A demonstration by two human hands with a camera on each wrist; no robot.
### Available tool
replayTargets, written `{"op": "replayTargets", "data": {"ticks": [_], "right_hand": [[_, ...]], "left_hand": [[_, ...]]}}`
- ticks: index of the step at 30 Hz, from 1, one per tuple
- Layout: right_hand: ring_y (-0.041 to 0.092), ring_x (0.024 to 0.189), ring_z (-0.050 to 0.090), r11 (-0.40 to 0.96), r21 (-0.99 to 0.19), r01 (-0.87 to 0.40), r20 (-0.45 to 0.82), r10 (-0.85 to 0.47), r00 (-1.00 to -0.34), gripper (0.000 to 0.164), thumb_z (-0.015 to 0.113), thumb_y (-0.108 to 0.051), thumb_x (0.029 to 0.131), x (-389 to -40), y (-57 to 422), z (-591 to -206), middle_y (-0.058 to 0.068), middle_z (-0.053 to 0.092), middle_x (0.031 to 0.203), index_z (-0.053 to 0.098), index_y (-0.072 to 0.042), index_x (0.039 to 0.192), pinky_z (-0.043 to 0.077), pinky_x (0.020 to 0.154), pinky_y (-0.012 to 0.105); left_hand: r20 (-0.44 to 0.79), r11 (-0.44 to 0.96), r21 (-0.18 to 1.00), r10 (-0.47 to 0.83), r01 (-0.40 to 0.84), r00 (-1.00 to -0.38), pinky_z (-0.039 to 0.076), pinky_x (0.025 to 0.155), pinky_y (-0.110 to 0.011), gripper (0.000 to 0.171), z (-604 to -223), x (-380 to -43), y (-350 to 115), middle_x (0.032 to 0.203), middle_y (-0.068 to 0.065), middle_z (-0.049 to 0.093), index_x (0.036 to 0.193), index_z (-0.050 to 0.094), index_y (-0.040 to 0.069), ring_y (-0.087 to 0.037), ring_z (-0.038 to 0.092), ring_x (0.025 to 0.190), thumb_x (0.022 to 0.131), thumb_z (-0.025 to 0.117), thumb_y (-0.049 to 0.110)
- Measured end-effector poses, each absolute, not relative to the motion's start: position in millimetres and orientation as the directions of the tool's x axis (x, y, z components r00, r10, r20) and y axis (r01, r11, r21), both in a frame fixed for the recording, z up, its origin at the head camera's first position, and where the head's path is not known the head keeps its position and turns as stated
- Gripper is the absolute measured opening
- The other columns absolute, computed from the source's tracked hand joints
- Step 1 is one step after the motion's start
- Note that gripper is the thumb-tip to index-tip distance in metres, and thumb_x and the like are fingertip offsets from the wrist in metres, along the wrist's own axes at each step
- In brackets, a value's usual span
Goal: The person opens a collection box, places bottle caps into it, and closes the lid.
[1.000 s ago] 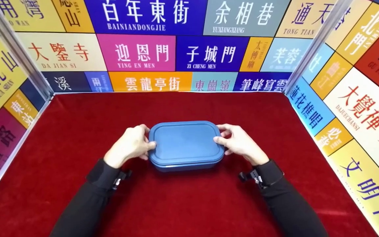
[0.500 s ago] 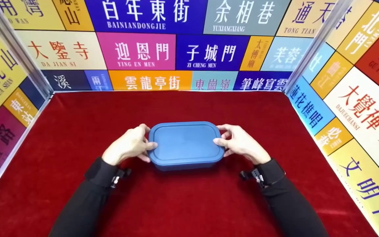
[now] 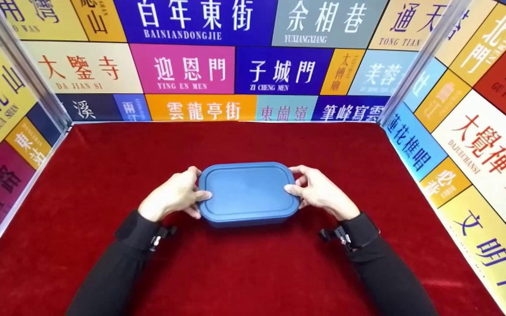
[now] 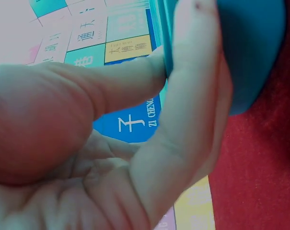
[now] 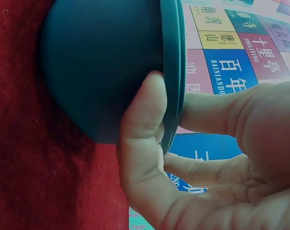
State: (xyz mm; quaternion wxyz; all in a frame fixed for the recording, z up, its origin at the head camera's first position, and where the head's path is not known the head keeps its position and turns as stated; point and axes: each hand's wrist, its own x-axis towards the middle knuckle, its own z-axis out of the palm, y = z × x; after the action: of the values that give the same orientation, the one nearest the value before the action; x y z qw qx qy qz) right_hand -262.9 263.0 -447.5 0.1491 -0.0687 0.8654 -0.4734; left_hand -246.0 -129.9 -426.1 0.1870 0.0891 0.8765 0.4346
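Observation:
A blue lidded food container (image 3: 249,192), a rounded rectangle, lies between both hands on the red cloth, its long side toward me. At its left end my left hand (image 3: 173,194) grips the lid's rim, thumb on top and fingers round the side. My right hand (image 3: 322,193) pinches the opposite end in the same way. From the left wrist, the container's wall (image 4: 252,52) shows beyond the fingers. In the right wrist view, a fingertip lies under the rim against the dark wall (image 5: 104,67). The container's inside is hidden.
Red velvet-like cloth (image 3: 253,272) covers the table. Panels with coloured signs and Chinese characters (image 3: 182,70) rise at the back and both sides. Metal posts (image 3: 37,70) stand at the corners. A small device is strapped to each wrist.
The lid's front edge, a stepped double line a second ago, now looks like a thinner single line. My left thumb lies slightly farther in on the lid. Both hands keep their grip.

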Motion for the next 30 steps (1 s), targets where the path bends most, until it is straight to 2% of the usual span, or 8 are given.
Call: {"op": "replayTargets", "data": {"ticks": [2, 5, 9, 14, 17, 20, 25, 30], "right_hand": [[0.020, 0.071, 0.077, 0.582, -0.813, -0.002, -0.177, -0.250, -0.952, 0.068, 0.081, -0.019, 0.111, -262.8, 262.4, -446.7, 0.023, 0.074, 0.117, 0.052, -0.002, 0.170, 0.074, 0.075, 0.046], [0.026, 0.078, 0.078, 0.676, -0.731, -0.097, -0.102, -0.250, -0.963, 0.070, 0.081, -0.023, 0.110, -261.5, 260.7, -445.2, 0.026, 0.074, 0.128, 0.053, -0.001, 0.171, 0.072, 0.080, 0.044], [0.039, 0.109, 0.080, 0.748, -0.610, -0.261, 0.061, -0.284, -0.957, 0.074, 0.082, -0.022, 0.109, -257.0, 255.5, -445.4, 0.031, 0.067, 0.145, 0.051, 0.002, 0.171, 0.068, 0.100, 0.051], [0.049, 0.152, 0.059, 0.748, -0.518, -0.415, 0.189, -0.373, -0.908, 0.082, 0.084, -0.029, 0.108, -250.6, 241.5, -451.7, 0.031, 0.052, 0.167, 0.047, -0.001, 0.175, 0.051, 0.131, 0.063], [0.054, 0.171, 0.037, 0.734, -0.482, -0.478, 0.211, -0.432, -0.877, 0.086, 0.083, -0.036, 0.109, -247.7, 231.8, -457.8, 0.030, 0.043, 0.180, 0.044, -0.002, 0.177, 0.036, 0.142, 0.068], [0.053, 0.180, 0.023, 0.731, -0.458, -0.506, 0.192, -0.474, -0.859, 0.089, 0.079, -0.044, 0.111, -245.7, 224.5, -462.2, 0.027, 0.035, 0.188, 0.040, -0.003, 0.180, 0.022, 0.147, 0.072], [0.046, 0.183, 0.021, 0.769, -0.375, -0.518, 0.147, -0.503, -0.852, 0.094, 0.067, -0.063, 0.113, -245.6, 215.1, -465.0, 0.019, 0.030, 0.193, 0.036, -0.008, 0.183, 0.011, 0.148, 0.074], [0.041, 0.184, 0.021, 0.807, -0.262, -0.529, 0.123, -0.516, -0.848, 0.097, 0.052, -0.075, 0.114, -247.7, 209.4, -470.2, 0.012, 0.026, 0.195, 0.032, -0.012, 0.185, 0.011, 0.150, 0.069]], "left_hand": [[-0.229, 0.657, 0.753, 0.316, 0.038, -0.921, 0.075, 0.077, -0.046, 0.064, -425.8, -246.9, -128.7, 0.111, -0.026, 0.071, 0.157, 0.047, -0.006, -0.027, 0.083, 0.072, 0.109, 0.084, 0.017], [-0.131, 0.754, 0.635, 0.319, 0.167, -0.939, 0.074, 0.096, -0.050, 0.066, -426.4, -247.5, -124.9, 0.127, -0.031, 0.071, 0.159, 0.050, -0.007, -0.035, 0.082, 0.099, 0.109, 0.084, 0.021], [0.082, 0.800, 0.496, 0.345, 0.339, -0.935, 0.061, 0.119, -0.058, 0.066, -432.4, -244.7, -115.3, 0.149, -0.034, 0.061, 0.159, 0.055, -0.006, -0.048, 0.068, 0.129, 0.106, 0.085, 0.020], [0.257, 0.767, 0.424, 0.408, 0.482, -0.876, 0.058, 0.122, -0.068, 0.061, -448.2, -240.1, -97.9, 0.166, -0.031, 0.055, 0.160, 0.062, 0.001, -0.055, 0.060, 0.147, 0.107, 0.083, 0.024], [0.251, 0.785, 0.368, 0.432, 0.499, -0.866, 0.048, 0.132, -0.074, 0.061, -457.6, -238.3, -86.4, 0.175, -0.026, 0.052, 0.165, 0.062, 0.007, -0.054, 0.053, 0.160, 0.111, 0.076, 0.034], [0.209, 0.816, 0.319, 0.435, 0.482, -0.876, 0.029, 0.140, -0.081, 0.070, -466.6, -236.6, -75.7, 0.184, -0.022, 0.044, 0.173, 0.055, 0.013, -0.053, 0.041, 0.171, 0.114, 0.067, 0.048], [0.159, 0.845, 0.264, 0.437, 0.465, -0.885, 0.008, 0.140, -0.089, 0.082, -475.3, -234.8, -63.3, 0.192, -0.019, 0.032, 0.180, 0.045, 0.017, -0.053, 0.027, 0.179, 0.114, 0.055, 0.064], [0.126, 0.849, 0.252, 0.446, 0.463, -0.886, 0.004, 0.143, -0.084, 0.086, -477.8, -235.8, -56.8, 0.195, -0.018, 0.025, 0.183, 0.038, 0.020, -0.051, 0.019, 0.182, 0.114, 0.049, 0.069]]}}
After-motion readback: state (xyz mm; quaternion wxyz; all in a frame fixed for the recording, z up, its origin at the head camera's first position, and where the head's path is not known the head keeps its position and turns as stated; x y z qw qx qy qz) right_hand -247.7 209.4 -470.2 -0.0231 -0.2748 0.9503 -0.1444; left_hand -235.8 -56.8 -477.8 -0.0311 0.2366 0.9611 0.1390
